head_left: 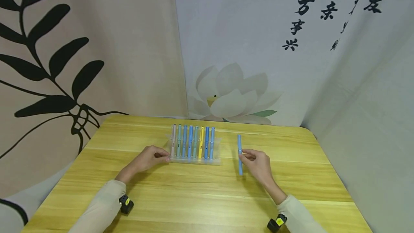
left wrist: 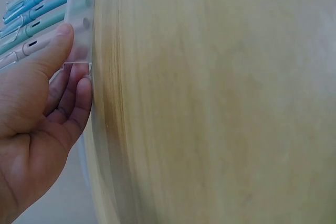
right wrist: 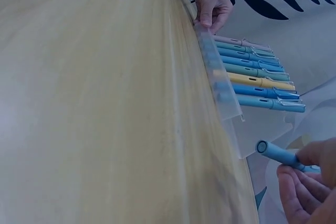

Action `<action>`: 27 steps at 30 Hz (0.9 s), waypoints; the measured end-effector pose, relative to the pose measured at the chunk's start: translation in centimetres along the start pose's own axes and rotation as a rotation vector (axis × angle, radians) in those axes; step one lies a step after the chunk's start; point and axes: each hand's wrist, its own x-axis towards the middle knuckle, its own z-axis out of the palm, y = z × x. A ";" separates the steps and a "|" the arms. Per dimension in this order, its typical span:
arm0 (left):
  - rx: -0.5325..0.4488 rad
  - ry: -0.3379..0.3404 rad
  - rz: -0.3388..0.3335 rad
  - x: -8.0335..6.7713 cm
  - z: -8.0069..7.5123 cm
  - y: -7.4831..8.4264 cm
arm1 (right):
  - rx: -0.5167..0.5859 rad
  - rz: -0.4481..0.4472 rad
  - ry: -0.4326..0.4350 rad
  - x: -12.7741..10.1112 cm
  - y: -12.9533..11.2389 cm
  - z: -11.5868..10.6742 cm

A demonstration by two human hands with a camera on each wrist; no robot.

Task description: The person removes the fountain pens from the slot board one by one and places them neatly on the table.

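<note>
Blue pen point(head_left: 239, 154) is pinched near its middle between thumb and fingertips of the right hand point(head_left: 258, 166), lying lengthwise on the wooden table point(head_left: 194, 197), well to the right of the clear tray point(head_left: 217, 150). An unfilled space is seen at the tray's right end, next to the row of pens point(head_left: 193, 142). The tray's near left corner is pinched by the left hand point(head_left: 149, 158), thumb on top, fingers curled beneath, judged to steady it against sliding.
</note>
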 end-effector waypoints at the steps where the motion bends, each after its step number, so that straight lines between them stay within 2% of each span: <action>1: 0.001 0.001 0.001 0.0 0.0 0.0 | -0.001 0.010 -0.001 -0.1 0.1 0.0; 9: 0.007 0.022 0.019 0.0 0.1 -0.1 | -0.038 0.076 -0.005 -0.3 1.0 0.0; 14: 0.002 0.019 0.003 0.0 0.1 0.0 | -0.077 0.108 -0.025 -0.6 1.5 0.1; 22: -0.002 0.018 0.003 0.0 0.0 0.0 | -0.036 0.136 -0.049 -0.9 2.1 0.2; 27: -0.008 0.007 -0.004 0.0 0.1 0.2 | -0.055 0.143 -0.053 -0.9 2.4 0.2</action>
